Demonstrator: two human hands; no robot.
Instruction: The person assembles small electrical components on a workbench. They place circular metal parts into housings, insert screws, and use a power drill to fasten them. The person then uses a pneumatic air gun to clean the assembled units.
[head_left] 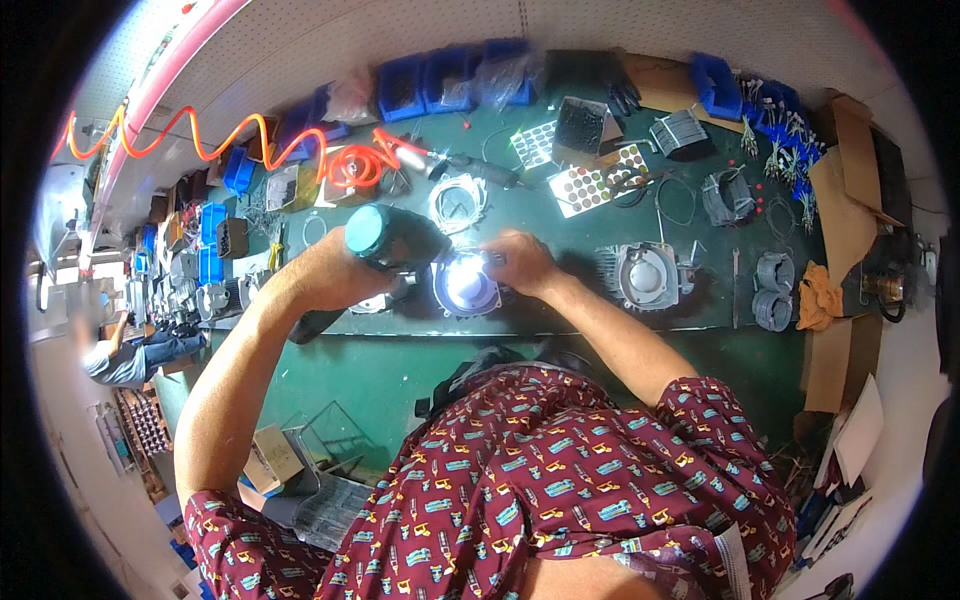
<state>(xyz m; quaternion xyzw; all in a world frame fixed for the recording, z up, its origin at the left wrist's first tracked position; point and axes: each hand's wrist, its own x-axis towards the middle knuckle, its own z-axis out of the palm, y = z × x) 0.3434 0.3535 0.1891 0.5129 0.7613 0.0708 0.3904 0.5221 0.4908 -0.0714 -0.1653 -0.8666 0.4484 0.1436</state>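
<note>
My left hand (335, 272) is wrapped around the handle of a teal cordless drill (395, 237), its front end pointing right toward a round metal motor housing (467, 285). Bright light falls on the housing's domed middle. At the housing's upper right edge, my right hand (522, 262) has its fingers curled and gripping the rim; the fingertips are partly hidden. Just beyond lies an open ring-shaped metal casting (458, 203). Another metal part (372, 303) shows partly beneath the drill.
A similar housing (645, 276) lies to the right, near a wrench (736, 287) and stacked metal rings (774, 290). An orange coiled air hose (355, 165) hangs at upper left. Blue bins (447, 82) line the back. A person (130, 358) sits far left.
</note>
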